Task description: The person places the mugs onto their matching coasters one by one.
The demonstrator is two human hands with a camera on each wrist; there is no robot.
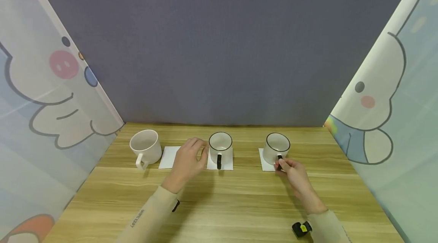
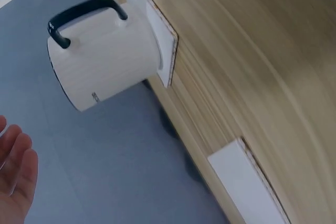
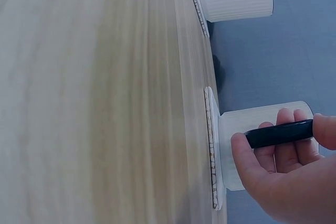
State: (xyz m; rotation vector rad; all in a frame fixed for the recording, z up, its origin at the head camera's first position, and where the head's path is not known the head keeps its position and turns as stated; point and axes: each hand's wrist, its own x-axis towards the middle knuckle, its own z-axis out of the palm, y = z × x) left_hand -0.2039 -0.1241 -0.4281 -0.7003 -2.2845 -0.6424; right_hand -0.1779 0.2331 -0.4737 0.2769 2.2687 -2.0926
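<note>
My right hand [image 1: 295,176] grips the black handle [image 3: 281,134] of the right-hand white mug [image 1: 273,147], which has a dark rim. That mug sits on a white square coaster [image 3: 215,156]. Over the table my left hand [image 1: 189,159] hangs with loosely bent fingers and nothing in them. Just right of its fingertips, a matching black-handled mug [image 1: 219,145] rests on the middle coaster [image 1: 228,163]. In the left wrist view, a gap separates the fingers [image 2: 18,156] from this mug. Partly behind the left hand lies another white coaster [image 1: 168,157] with no mug on it.
An all-white mug [image 1: 150,155] stands directly on the wooden table [image 1: 232,205] at the left, its handle towards me. A dark grey panel [image 1: 222,53] rises behind the table, with cartoon-printed curtains [image 1: 376,83] on both sides.
</note>
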